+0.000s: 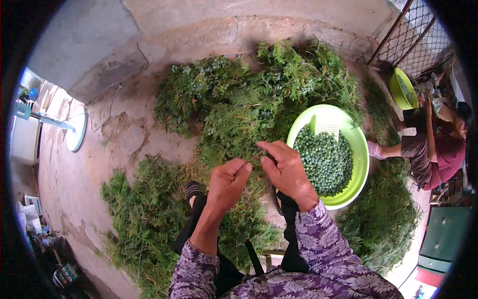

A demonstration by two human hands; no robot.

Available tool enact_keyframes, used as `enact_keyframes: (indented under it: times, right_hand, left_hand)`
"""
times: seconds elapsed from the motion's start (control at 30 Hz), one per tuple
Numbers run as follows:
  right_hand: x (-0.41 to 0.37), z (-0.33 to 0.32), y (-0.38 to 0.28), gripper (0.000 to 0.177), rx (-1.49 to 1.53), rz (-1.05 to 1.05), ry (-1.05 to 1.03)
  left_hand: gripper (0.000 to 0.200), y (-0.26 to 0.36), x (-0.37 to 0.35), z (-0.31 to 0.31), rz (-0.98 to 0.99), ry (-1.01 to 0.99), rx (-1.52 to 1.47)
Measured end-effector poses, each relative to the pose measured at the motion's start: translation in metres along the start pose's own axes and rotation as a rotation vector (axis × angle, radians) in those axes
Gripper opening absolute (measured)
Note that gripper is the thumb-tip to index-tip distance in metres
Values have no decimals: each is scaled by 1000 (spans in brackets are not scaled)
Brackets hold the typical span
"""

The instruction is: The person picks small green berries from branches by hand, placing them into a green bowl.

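Note:
My left hand is closed, its thumb pressed over curled fingers; whatever it may hold is hidden. Close by on its right, my right hand has thumb and index finger brought together near a bit of green too small to name. Both hands are above cut evergreen branches that bear bluish-green berries. Just right of my right hand stands a lime-green basin with a ridged washboard panel inside. Many small green berries fill much of it.
Stripped-looking greenery lies at lower left, with more greenery at lower right. A seated person works at right near another green basin. A wire-mesh panel leans behind. A pale fan base stands at left.

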State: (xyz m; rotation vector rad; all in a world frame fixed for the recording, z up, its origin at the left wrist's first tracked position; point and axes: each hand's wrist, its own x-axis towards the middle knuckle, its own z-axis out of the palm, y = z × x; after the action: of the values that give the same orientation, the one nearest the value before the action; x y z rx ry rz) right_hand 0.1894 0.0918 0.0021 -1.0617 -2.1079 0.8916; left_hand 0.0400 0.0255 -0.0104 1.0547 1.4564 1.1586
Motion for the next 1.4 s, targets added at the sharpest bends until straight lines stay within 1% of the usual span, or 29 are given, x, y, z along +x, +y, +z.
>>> enact_keyframes:
  times: [0.07, 0.1, 0.17, 0.2, 0.23, 0.3, 0.33, 0.37, 0.43, 0.5, 0.57, 0.6, 0.73, 0.8, 0.93, 1.0, 1.03, 1.1, 1.13, 1.2, 1.23, 1.3, 1.33, 1.4]
  right_hand:
    - [3, 3, 8, 25, -276, -84, 177]
    - [3, -3, 10, 25, -276, -83, 178]
    - [10, -22, 7, 24, 386, 533, 16]
    - [12, -21, 6, 21, 825, 540, 72]
    - [12, -19, 5, 21, 826, 539, 68]
    - [9, -12, 3, 22, 1113, 629, -6]
    - [11, -15, 1, 24, 1002, 673, -156]
    - [11, -16, 0, 24, 1003, 673, -158]
    - [11, -17, -2, 25, 1113, 655, -325]
    - [9, -12, -11, 29, 1070, 638, -329]
    - [8, -9, -21, 32, 961, 596, -375]
    - [8, -8, -22, 33, 992, 619, -403]
    - [7, -4, -17, 30, 1064, 664, -372]
    - [7, -3, -15, 25, 1130, 656, -372]
    - [8, -1, -15, 22, 1132, 680, -347]
    - [10, 0, -15, 17, 859, 622, -306]
    - [11, 1, -14, 17, 859, 622, -306]
    - [11, 7, -9, 16, 548, 536, -213]
    - [10, 13, -3, 16, 548, 535, -213]
    - [8, 23, 10, 13, 313, 316, -77]
    - [8, 24, 8, 13, 314, 315, -77]
    - [9, 27, 6, 13, 60, 249, 83]
    - [12, 22, 5, 13, 61, 248, 85]
    - [19, 4, 2, 12, 239, 530, -49]
  left_hand:
    - [16, 6, -4, -3, -8, -46, 69]
    - [16, 10, -7, -6, -8, -46, 70]
    - [18, 16, -10, -12, -179, -85, -263]
    - [18, 16, -10, -13, -178, -81, -265]
    - [19, 15, -9, -15, -187, -90, -304]
    - [20, 15, -8, -17, -199, -100, -338]
    - [21, 14, -8, -19, -187, -109, -405]
    - [22, 14, -8, -20, -173, -117, -473]
    - [23, 15, -8, -22, -177, -105, -499]
    - [24, 16, -7, -22, -184, -94, -523]
    - [23, 15, -6, -22, -192, -63, -496]
    - [23, 15, -6, -22, -194, -63, -496]
    - [22, 12, -6, -22, -192, -72, -483]
    - [21, 12, -6, -23, -186, -76, -483]
    - [20, 15, -7, -22, -189, -67, -447]
    - [19, 16, -8, -20, -186, -64, -426]
    - [18, 14, -9, -19, -190, -73, -413]
    - [18, 13, -9, -16, -194, -82, -399]
    - [17, 13, -10, -14, -191, -78, -347]
    - [17, 11, -10, -12, -187, -74, -294]
    - [16, 9, -9, -12, -177, -80, -301]
    - [15, 11, -10, -13, -165, -85, -306]
    - [16, 17, -12, -15, -179, -51, -339]
    - [17, 18, -12, -20, -192, -15, -373]
